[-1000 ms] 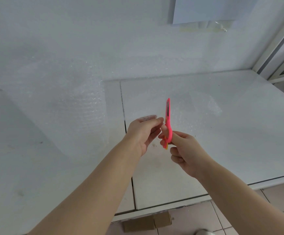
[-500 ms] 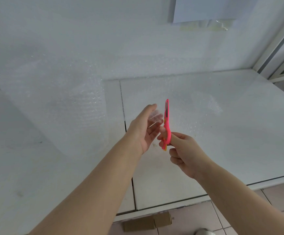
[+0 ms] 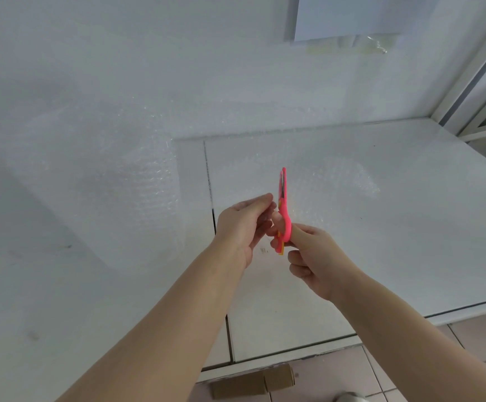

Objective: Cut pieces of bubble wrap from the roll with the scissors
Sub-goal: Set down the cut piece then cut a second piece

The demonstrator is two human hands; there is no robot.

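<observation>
- At the centre of the head view, the left hand (image 3: 244, 224) has been closed again. Half a second ago its fingers were stretched straight up beside the blades. Now they are curled over, with the fingertips drawn together just beside the scissors (image 3: 283, 204).
- The scissors have hardly been moved. They are held upright with the blades shut and the tips aimed at the top of the frame.
- No wrap is seen between the blades, so no cut is judged to be under way. A pause between cuts is the likelier reading.
- The pink handles are enclosed by the grip of the right hand (image 3: 314, 256), with the lower fingers curled beneath them.
- The left grip is narrow. Whether anything thin is pinched in it cannot be told.
- The bubble wrap (image 3: 114, 181) is spread on the counter (image 3: 395, 256) at centre left. A smaller piece (image 3: 337, 184) lies right of the scissors. Both are apart from the hands, and no roll shape can be made out.
- Both forearms are extended from the bottom edge and meet above the counter's seam.
</observation>
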